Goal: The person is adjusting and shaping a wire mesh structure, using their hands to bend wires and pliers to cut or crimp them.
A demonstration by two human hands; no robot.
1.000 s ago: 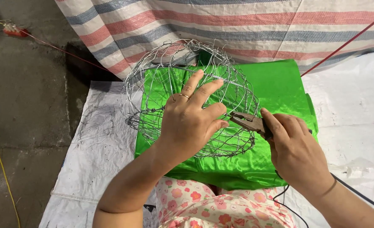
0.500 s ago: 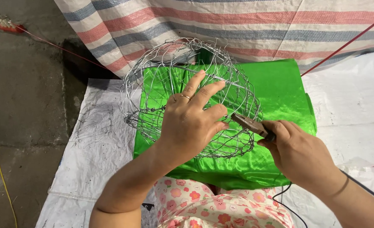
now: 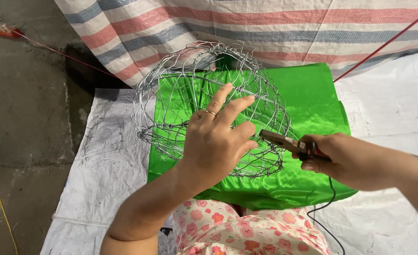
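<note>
On the green cloth (image 3: 308, 94) sits your wire cage (image 3: 180, 94); your left hand (image 3: 218, 141) lies open, fingers spread across its near side, while your right hand (image 3: 346, 158), just right of it, grips pliers (image 3: 280, 140) whose tip points left at the mesh

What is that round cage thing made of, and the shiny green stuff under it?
The cage looks like thin bare metal wire, silvery grey, bent and twisted into an open mesh. The green cloth seems to be satin or a similar glossy fabric: it gleams and lies in soft folds. The left hand rests on the cage.
</note>
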